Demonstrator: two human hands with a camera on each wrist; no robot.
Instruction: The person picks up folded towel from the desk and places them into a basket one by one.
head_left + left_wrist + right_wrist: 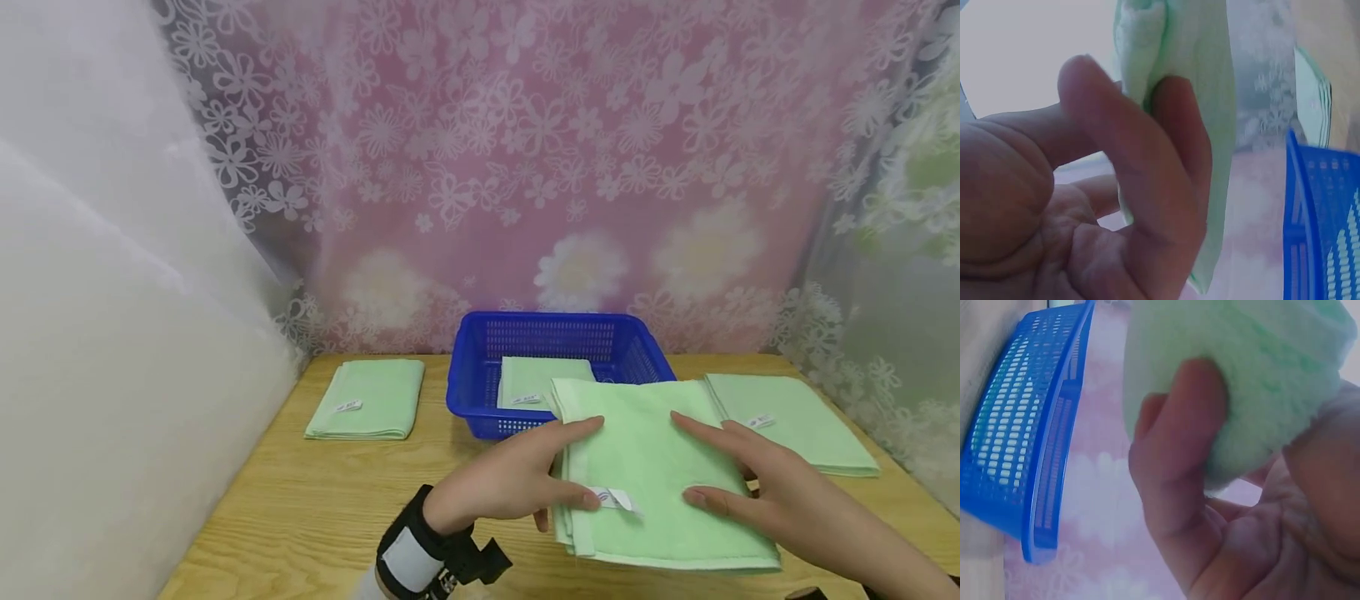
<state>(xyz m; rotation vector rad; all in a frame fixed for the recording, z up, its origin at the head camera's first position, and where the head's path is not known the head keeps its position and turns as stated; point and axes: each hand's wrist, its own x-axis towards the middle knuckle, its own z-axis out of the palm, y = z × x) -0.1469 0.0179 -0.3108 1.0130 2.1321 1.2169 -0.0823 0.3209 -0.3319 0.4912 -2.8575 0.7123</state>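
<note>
I judge the towel is being steadied: left grip (513, 475) and right grip (772, 479) both pinch the folded green towel (648, 454) above the surface (315, 508), toward its right edge. Next calls for keeping the layers aligned. The towel hides the blue basket's (551, 337) front-right corner; I can't read its label (617, 499).

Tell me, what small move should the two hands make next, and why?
Perhaps the left hand and right hand should ease the folded pale-green cloth towel forward over the blue rectangular plastic basket. Both hands grip it by opposite sides, it is on the basket's near side, and a similar folded towel lies inside the basket.
</note>
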